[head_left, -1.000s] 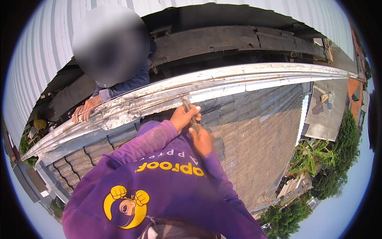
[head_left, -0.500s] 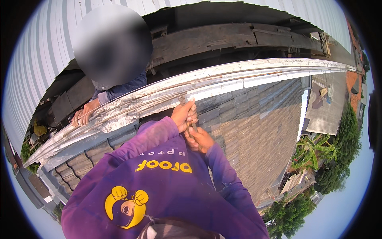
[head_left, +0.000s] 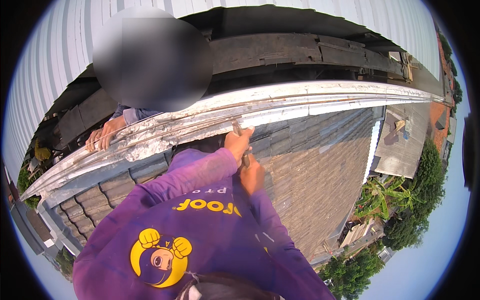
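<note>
My left hand (head_left: 238, 143) is closed around the upper part of a rusty metal tool that looks like pincers (head_left: 236, 128). Below it, my right hand (head_left: 252, 174) grips the lower end, where a handle shows between the hands. The tool's head rests at the thin steel rods (head_left: 212, 121) that run lengthwise along a rough whitish concrete ledge (head_left: 150, 145). My fingers cover most of the tool, so its exact kind is hard to make out.
Across the ledge, a co-worker's hand (head_left: 106, 134) rests on its left part. Grey roof tiles (head_left: 310, 175) slope away on my side. Corrugated metal sheeting (head_left: 45, 75) overhangs dark wooden boards (head_left: 265, 52). Trees (head_left: 420, 200) and lower roofs lie to the right.
Both hands and the tool have shifted slightly right in view. My right hand has turned more upright, and more of the tool's handle shows. The co-worker's head has come further right and lower.
</note>
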`<state>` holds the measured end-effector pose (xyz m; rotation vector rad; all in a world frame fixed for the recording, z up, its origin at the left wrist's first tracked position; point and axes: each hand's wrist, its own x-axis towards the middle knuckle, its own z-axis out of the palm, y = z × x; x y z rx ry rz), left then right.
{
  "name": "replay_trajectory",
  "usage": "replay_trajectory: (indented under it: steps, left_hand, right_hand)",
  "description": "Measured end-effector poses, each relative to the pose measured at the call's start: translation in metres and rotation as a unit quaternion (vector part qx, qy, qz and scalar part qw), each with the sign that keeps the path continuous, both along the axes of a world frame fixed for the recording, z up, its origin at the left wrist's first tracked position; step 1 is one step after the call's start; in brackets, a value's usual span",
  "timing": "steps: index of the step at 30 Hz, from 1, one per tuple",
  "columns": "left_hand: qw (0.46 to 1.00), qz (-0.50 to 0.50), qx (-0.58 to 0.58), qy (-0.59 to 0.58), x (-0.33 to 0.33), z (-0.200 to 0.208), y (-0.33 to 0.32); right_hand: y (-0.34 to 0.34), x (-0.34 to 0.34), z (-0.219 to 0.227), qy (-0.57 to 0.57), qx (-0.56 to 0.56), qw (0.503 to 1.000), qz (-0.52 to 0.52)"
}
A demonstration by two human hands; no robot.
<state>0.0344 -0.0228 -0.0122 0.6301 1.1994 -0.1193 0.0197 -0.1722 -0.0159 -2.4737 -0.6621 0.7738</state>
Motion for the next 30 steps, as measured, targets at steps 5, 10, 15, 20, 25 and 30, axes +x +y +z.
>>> replay_trajectory:
  steps: [5,10,15,20,25,30]
  left_hand:
    - [0.976,-0.027,-0.179,-0.124,-0.017,0.023,0.026]
    - [0.96,0.025,-0.228,-0.162,-0.012,0.002,0.011]
    - [0.993,0.099,-0.054,0.033,0.014,0.002,-0.017]
    - [0.998,-0.038,0.005,0.047,0.002,-0.004,-0.012]
    - [0.969,0.018,-0.233,-0.084,-0.013,0.018,0.018]
    - [0.99,0.019,-0.12,-0.073,-0.014,-0.024,-0.009]
  right_hand:
    - [0.009,0.043,0.041,0.603,0.062,0.781,-0.148]
    - [-0.001,0.055,0.031,0.569,0.066,0.815,-0.092]
    - [0.018,-0.006,0.055,-0.088,-0.025,0.996,-0.014]
    - [0.008,0.013,0.029,0.165,0.026,0.985,-0.054]
    - [0.002,0.049,0.025,0.758,0.109,0.617,-0.182]
    - [-0.002,0.028,0.007,0.407,0.047,0.909,-0.075]
